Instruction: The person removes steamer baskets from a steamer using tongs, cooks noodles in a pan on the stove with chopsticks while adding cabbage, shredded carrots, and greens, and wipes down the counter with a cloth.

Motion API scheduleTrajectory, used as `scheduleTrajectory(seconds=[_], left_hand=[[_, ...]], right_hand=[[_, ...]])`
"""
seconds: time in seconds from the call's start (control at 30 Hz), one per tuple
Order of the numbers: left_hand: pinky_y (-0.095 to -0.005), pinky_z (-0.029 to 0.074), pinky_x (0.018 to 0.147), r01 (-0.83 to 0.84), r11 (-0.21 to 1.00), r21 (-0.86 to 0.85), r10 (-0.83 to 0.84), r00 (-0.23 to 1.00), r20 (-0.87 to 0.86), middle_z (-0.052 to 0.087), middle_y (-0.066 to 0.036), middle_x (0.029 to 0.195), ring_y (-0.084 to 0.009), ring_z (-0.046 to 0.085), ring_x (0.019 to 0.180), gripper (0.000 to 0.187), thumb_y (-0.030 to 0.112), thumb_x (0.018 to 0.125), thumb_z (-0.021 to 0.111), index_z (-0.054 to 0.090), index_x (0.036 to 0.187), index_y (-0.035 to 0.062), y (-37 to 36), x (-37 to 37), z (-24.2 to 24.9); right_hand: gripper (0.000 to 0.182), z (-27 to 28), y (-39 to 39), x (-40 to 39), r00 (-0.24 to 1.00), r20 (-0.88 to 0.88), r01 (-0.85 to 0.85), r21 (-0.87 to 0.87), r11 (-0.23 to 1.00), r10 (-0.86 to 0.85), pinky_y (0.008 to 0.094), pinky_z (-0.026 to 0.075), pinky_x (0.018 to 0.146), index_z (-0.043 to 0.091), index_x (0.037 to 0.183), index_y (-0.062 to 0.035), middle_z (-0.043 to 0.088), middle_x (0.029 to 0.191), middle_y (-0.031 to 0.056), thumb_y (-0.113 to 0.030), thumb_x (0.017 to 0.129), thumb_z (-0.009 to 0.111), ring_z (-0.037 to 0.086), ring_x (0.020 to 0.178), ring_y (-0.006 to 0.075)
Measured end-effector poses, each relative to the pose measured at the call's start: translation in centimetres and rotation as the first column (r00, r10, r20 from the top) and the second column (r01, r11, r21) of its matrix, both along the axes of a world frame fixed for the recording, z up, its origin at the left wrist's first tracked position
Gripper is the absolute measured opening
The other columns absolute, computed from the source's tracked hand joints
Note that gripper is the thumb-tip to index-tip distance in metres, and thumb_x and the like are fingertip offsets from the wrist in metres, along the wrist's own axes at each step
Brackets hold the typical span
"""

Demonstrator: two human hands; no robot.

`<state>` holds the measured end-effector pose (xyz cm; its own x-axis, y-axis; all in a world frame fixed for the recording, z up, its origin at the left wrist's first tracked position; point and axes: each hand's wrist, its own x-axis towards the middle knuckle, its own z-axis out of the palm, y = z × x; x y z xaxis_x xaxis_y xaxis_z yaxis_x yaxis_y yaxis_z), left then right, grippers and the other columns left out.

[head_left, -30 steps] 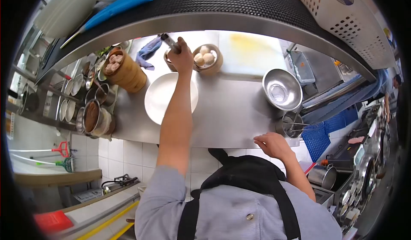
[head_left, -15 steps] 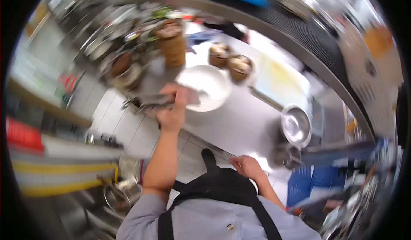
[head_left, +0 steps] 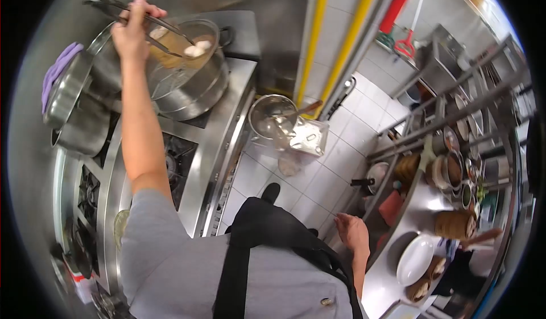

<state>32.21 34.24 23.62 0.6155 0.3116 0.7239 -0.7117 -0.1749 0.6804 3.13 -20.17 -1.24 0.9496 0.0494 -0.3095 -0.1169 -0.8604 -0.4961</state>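
Observation:
My left hand point(head_left: 132, 34) is wrapped around a pair of long dark tongs point(head_left: 165, 25) at the upper left. The tong tips reach into a large steel pot point(head_left: 190, 94) on the stove. Inside the pot, close to the tips, are white dumpling-like pieces point(head_left: 197, 48) near a tan round basket point(head_left: 170, 46); a light haze blurs the pot's interior. My right hand point(head_left: 352, 232) hangs low beside my body, near the counter's edge, its fingers loosely bent and apart with nothing visible in them.
Other steel pots point(head_left: 79, 111) stand left, one under a purple cloth point(head_left: 61, 71). A gas burner point(head_left: 176, 162) lies below my arm. A metal bowl point(head_left: 272, 114) stands beyond the stove. Rightward, a counter bears a white dish point(head_left: 415, 260) and stacked bamboo steamers point(head_left: 453, 225); another person's arm point(head_left: 480, 238) is beyond.
My view has turned from the counter to the stove. My left hand has moved from above the white dish to the pot, still holding the tongs. My right hand stays low and apart.

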Motion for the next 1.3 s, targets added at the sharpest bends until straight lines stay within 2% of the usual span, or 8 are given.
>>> scheduleTrajectory(seconds=[0.47, 0.6, 0.73, 0.83, 0.9, 1.03, 1.13, 1.3], left_hand=[[-0.0371, 0.053, 0.063, -0.217, 0.964, -0.155, 0.180, 0.958, -0.224, 0.066, -0.009, 0.066, -0.0210, 0.065, 0.062, 0.044, 0.037, 0.095, 0.068, 0.063, 0.071, 0.0002, 11.3, 12.6, -13.5], [-0.0355, 0.048, 0.054, -0.770, 0.620, 0.153, 0.756, 0.534, -0.378, 0.058, -0.006, 0.058, -0.0189, 0.056, 0.054, 0.051, 0.049, 0.083, 0.074, 0.060, 0.064, 0.0042, 14.3, 15.2, -12.7], [-0.0353, 0.041, 0.057, -0.514, 0.823, 0.241, 0.563, 0.796, -0.223, 0.048, -0.004, 0.062, -0.0170, 0.044, 0.058, 0.036, 0.034, 0.089, 0.064, 0.054, 0.069, 0.0055, 10.9, 13.0, -6.2], [-0.0352, 0.035, 0.059, 0.008, 0.992, 0.129, -0.001, 0.999, -0.050, 0.040, -0.003, 0.064, -0.0156, 0.035, 0.061, 0.027, 0.023, 0.094, 0.056, 0.050, 0.074, 0.0065, 8.9, 13.2, 0.8], [-0.0351, 0.031, 0.061, 0.732, 0.673, 0.107, -0.739, 0.660, 0.139, 0.035, -0.002, 0.066, -0.0147, 0.030, 0.063, 0.022, 0.016, 0.097, 0.051, 0.048, 0.077, 0.0071, 7.3, 15.2, 3.9], [-0.0344, 0.025, 0.059, 0.652, 0.755, 0.072, -0.656, 0.752, 0.068, 0.028, -0.002, 0.060, -0.0146, 0.026, 0.059, 0.040, 0.025, 0.102, 0.045, 0.035, 0.066, 0.0126, -18.7, 6.5, 2.6], [-0.0313, 0.026, 0.050, 0.981, 0.168, -0.101, -0.983, 0.175, 0.060, 0.036, -0.002, 0.054, -0.0134, 0.030, 0.049, 0.035, 0.025, 0.098, 0.051, 0.036, 0.068, 0.0132, -37.5, 1.7, -3.3], [-0.0297, 0.027, 0.042, 0.727, -0.527, -0.440, -0.849, -0.467, 0.247, 0.041, -0.002, 0.054, -0.0142, 0.034, 0.043, 0.023, 0.012, 0.095, 0.054, 0.040, 0.077, 0.0099, -66.0, -19.6, -13.7]], right_hand=[[0.027, -0.1, 9.1, 4.5, 0.988, -0.125, -0.088, 0.000, 0.996, 0.088, 0.0448, 0.054, 0.082, 0.075, 0.107, -0.0073, 0.072, 0.094, 0.0198, -0.027, 0.094, 0.062, 0.068, 0.091, 0.0374], [0.027, -0.8, 8.2, 2.6, 0.983, -0.183, -0.021, 0.037, 0.999, 0.028, 0.0457, 0.053, 0.081, 0.075, 0.105, -0.0073, 0.071, 0.094, 0.0212, -0.027, 0.093, 0.062, 0.067, 0.091, 0.0390], [0.026, -3.7, 4.5, -0.3, 0.992, -0.105, 0.065, -0.014, 0.998, -0.066, 0.0509, 0.051, 0.074, 0.073, 0.094, -0.0083, 0.069, 0.086, 0.0198, -0.030, 0.095, 0.058, 0.065, 0.084, 0.0412], [0.030, -2.7, 1.7, -2.8, 0.979, -0.055, 0.195, -0.016, 0.981, -0.196, 0.0525, 0.051, 0.074, 0.071, 0.088, -0.0049, 0.069, 0.083, 0.0204, -0.031, 0.095, 0.057, 0.065, 0.083, 0.0430], [0.030, -1.4, 0.2, -4.9, 0.956, -0.051, 0.287, -0.025, 0.957, -0.288, 0.0527, 0.051, 0.074, 0.071, 0.088, -0.0047, 0.068, 0.082, 0.0207, -0.031, 0.095, 0.058, 0.065, 0.083, 0.0434], [0.030, -1.3, -3.0, -10.5, 0.930, -0.010, 0.367, -0.042, 0.929, -0.367, 0.0525, 0.052, 0.074, 0.071, 0.089, -0.0057, 0.069, 0.081, 0.0206, -0.033, 0.094, 0.058, 0.066, 0.084, 0.0430], [0.031, -1.7, -4.8, -15.7, 0.876, -0.014, 0.479, -0.073, 0.875, -0.481, 0.0518, 0.052, 0.075, 0.072, 0.090, -0.0066, 0.070, 0.083, 0.0196, -0.033, 0.094, 0.057, 0.066, 0.084, 0.0424], [0.031, -0.9, -5.6, -26.2, 0.609, -0.044, 0.789, -0.062, 0.611, -0.792, 0.0514, 0.053, 0.075, 0.072, 0.083, -0.0054, 0.070, 0.080, 0.0196, -0.033, 0.092, 0.059, 0.067, 0.081, 0.0413]])
